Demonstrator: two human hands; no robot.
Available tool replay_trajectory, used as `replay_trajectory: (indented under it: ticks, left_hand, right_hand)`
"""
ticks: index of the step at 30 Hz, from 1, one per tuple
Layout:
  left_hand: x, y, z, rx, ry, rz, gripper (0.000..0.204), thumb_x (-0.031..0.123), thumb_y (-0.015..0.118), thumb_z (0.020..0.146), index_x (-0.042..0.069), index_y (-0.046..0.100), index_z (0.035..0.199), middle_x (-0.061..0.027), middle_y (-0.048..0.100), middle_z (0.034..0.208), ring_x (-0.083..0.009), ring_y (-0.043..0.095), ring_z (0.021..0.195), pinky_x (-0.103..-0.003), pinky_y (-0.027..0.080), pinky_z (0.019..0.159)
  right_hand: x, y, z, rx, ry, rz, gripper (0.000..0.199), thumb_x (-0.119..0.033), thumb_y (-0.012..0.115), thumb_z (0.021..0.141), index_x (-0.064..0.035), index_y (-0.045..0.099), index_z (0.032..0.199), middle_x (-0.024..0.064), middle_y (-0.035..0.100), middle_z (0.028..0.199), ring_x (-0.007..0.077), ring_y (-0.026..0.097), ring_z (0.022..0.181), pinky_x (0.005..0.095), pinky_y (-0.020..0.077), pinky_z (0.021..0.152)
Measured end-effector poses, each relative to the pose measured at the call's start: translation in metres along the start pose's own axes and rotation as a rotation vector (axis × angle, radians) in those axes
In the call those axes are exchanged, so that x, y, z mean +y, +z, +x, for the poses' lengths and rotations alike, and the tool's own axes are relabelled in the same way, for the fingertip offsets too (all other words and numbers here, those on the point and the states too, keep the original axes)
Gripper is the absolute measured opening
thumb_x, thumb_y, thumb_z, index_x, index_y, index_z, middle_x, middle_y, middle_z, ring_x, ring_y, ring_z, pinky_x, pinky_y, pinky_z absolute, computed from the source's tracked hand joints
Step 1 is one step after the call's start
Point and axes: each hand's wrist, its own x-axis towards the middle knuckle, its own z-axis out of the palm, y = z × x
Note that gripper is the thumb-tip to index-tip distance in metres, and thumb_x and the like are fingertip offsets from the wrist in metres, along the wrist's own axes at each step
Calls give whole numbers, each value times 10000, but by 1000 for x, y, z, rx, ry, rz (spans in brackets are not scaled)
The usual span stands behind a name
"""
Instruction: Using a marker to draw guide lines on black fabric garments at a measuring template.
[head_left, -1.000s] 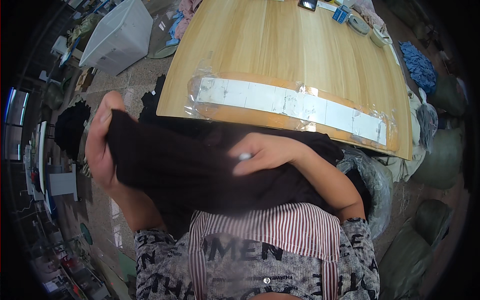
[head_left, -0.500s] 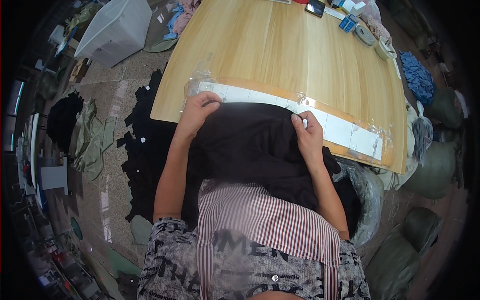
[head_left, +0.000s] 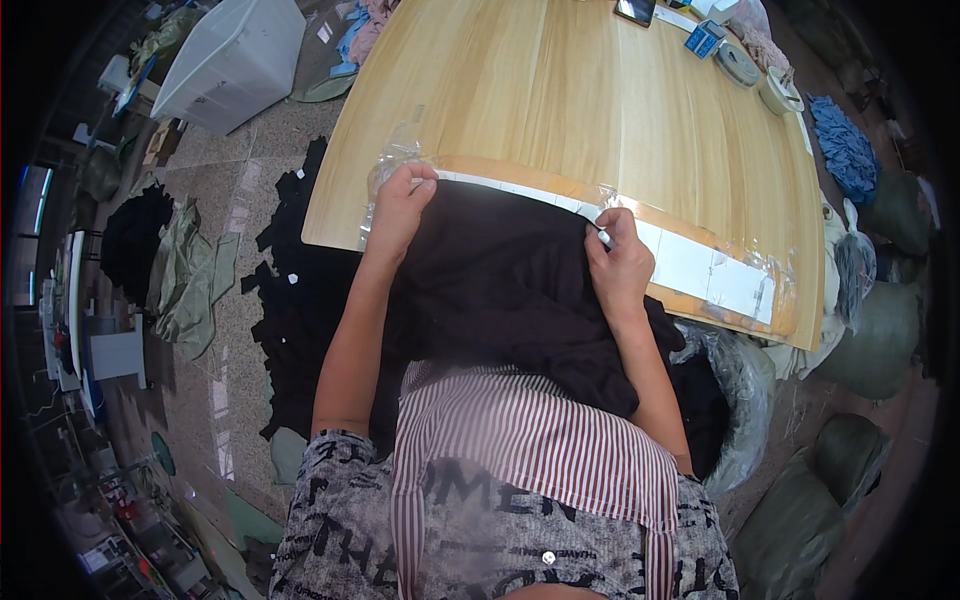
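Observation:
A piece of black cloth (head_left: pixel 500 265) stretches between my hands over the near edge of the table, its lower part bunched against my striped apron (head_left: pixel 540 440). My left hand (head_left: pixel 400 205) pinches the cloth's far left corner. At the far right corner, my right hand (head_left: pixel 620 260) grips the same edge between thumb and fingers. A small white stick-like piece (head_left: pixel 605 238) also sits in those right fingers; its kind is unclear. The cloth's straight far edge lies along a white marked strip (head_left: pixel 690 262) taped to the table.
The wooden table (head_left: pixel 560 100) carries a phone (head_left: pixel 635 10), a blue box (head_left: pixel 705 38), a roll of tape (head_left: pixel 737 65) and a white cup (head_left: pixel 780 92) at its far right. Black cloth pieces (head_left: pixel 300 330) heap at the left; a plastic bag (head_left: pixel 745 410) stands right.
Both hands have moved slightly away from me, carrying the cloth's edge farther onto the white strip. The right fingers have curled more around the edge and the white piece.

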Motion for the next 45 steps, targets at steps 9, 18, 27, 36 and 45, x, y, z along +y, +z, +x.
replay_trajectory:
  ticks: [9,18,27,36,45]
  left_hand:
    - [21,-5,6,-96,-4,313,116,118,610,873,66,537,948,4,561,867,-119,531,819,-270,427,758]
    - [43,77,-59,-115,548,673,280,88,677,798,28,622,1065,-135,625,1109,-294,571,1088,-374,455,925]
    - [20,114,-74,-406,603,901,415,234,597,875,57,544,1247,-124,466,1386,-323,374,1331,-515,283,1084]
    - [17,123,-77,-347,604,912,447,200,633,829,21,540,1229,-135,457,1378,-389,361,1314,-568,276,1063]
    - [15,122,-77,-339,573,914,518,218,614,846,81,480,1327,-98,429,1400,-433,315,1327,-634,206,1064]
  right_hand:
    - [-8,-4,7,-87,-39,-176,155,-84,662,720,-140,572,834,79,610,610,286,624,577,387,461,508]
    - [1,-3,7,-222,-12,-164,170,-94,668,728,-144,633,887,83,626,655,272,635,626,368,487,568]
    - [0,-3,10,-154,-66,-103,138,-121,681,747,-98,654,880,97,657,747,292,645,654,360,497,564]
    - [-15,1,26,-239,347,517,368,-345,521,953,-17,634,833,99,609,651,183,583,582,312,458,570]
    - [-19,11,18,-291,247,420,135,-156,628,890,-22,620,895,10,628,720,59,562,675,221,455,605]
